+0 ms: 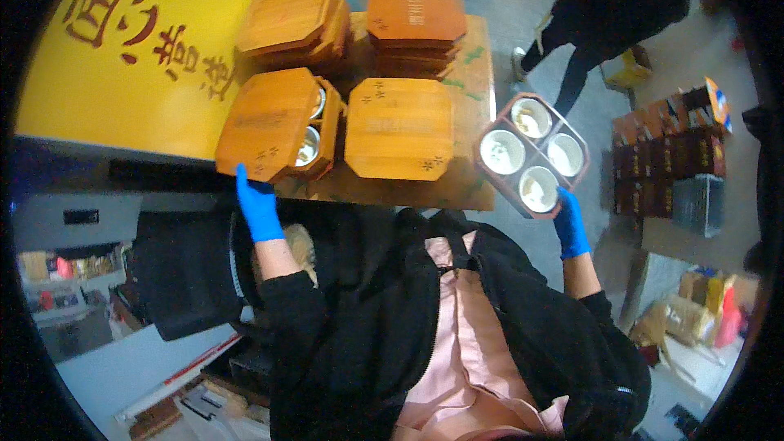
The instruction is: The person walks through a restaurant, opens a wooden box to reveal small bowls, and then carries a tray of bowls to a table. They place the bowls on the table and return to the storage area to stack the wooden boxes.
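Note:
My left hand (258,205), in a blue glove, grips the near left edge of an octagonal wooden lid (266,122). That lid sits shifted to the left over an octagonal wooden box (329,135), and white cups (307,146) show in the gap. My right hand (571,223), gloved in blue too, holds a dark divided octagonal tray (542,150) by its near right rim, out past the table's right edge. Each compartment of the tray has a white round cup (503,152) with some pale contents. Between the hands lies another octagonal wooden lid (399,128) with small flower marks.
Stacked octagonal wooden pieces (288,15) and a second stack (416,9) stand at the back of the wooden table (398,193). A yellow panel with writing (122,55) borders it on the left. A person (612,6) stands beyond at right, near stacked boxes (667,156).

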Motion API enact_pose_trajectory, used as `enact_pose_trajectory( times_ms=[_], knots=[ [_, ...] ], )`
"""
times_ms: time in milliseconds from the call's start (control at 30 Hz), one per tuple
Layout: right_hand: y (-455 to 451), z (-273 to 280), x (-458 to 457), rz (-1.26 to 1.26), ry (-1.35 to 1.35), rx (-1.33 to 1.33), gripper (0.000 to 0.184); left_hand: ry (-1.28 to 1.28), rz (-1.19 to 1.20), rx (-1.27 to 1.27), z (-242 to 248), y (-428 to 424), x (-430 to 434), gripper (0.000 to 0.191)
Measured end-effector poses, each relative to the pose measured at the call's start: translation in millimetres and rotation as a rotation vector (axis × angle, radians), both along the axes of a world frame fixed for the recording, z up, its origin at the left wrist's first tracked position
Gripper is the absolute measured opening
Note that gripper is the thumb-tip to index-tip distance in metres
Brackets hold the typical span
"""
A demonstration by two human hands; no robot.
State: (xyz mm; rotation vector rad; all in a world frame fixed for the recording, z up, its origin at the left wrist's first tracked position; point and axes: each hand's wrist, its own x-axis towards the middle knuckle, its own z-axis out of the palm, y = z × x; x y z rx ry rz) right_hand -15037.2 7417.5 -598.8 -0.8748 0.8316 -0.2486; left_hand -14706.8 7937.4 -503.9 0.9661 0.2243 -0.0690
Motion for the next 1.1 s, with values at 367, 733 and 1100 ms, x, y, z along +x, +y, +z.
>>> enact_pose_trajectory(
  times_ms=[367, 733, 1100],
  knots=[
    [14, 12, -19, 0.048, -0.144, 0.152, 0.05, 0.068, 0.043, -0.067, -23, -2, -11, 0.05],
    [-2, 24, 27, 0.088, -0.183, 0.096, 0.048, 0.293, 0.098, 0.254, -42, 1, 24, 0.04],
    [-3, 38, 70, 0.053, -0.17, 0.097, 0.05, 0.355, 0.334, 0.463, -49, -22, 2, 0.041]
  ],
)
